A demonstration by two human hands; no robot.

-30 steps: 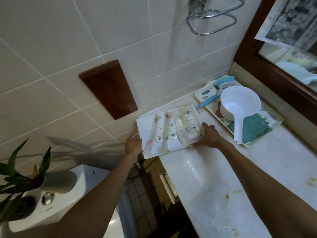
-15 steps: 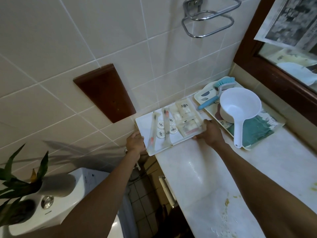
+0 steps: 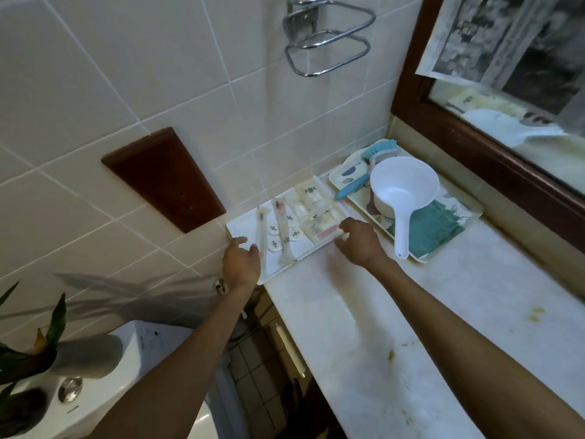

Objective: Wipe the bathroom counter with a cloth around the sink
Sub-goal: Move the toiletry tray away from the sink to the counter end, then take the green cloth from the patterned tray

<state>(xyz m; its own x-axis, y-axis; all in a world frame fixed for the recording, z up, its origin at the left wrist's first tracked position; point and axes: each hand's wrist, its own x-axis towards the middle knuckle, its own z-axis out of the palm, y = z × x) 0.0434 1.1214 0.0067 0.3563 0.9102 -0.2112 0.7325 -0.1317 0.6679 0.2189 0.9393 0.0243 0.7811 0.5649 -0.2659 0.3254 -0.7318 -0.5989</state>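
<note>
The pale stone counter [image 3: 411, 312] runs from the lower right up to the tiled wall and carries yellowish smears [image 3: 391, 355]. A white tray [image 3: 241, 230] of wrapped toiletries lies flat at the counter's far left end against the wall. My left hand [image 3: 240, 263] hovers at the tray's near left corner with fingers apart. At the tray's right edge, my right hand [image 3: 359, 243] is spread and blurred, gripping nothing. A folded green cloth [image 3: 435, 231] lies on a patterned tray [image 3: 456, 204] to the right. No sink is in view.
A white dipper [image 3: 402, 193] and a blue brush [image 3: 375, 158] rest on the patterned tray. A brown-framed mirror [image 3: 474, 137] lines the back. A chrome towel rack [image 3: 326, 49] hangs above. Left of the counter's edge are a toilet cistern [image 3: 133, 369] and a potted plant [image 3: 28, 350].
The white tray went from held off the counter's edge to lying against the wall. Both hands have loosened off its sides and opened.
</note>
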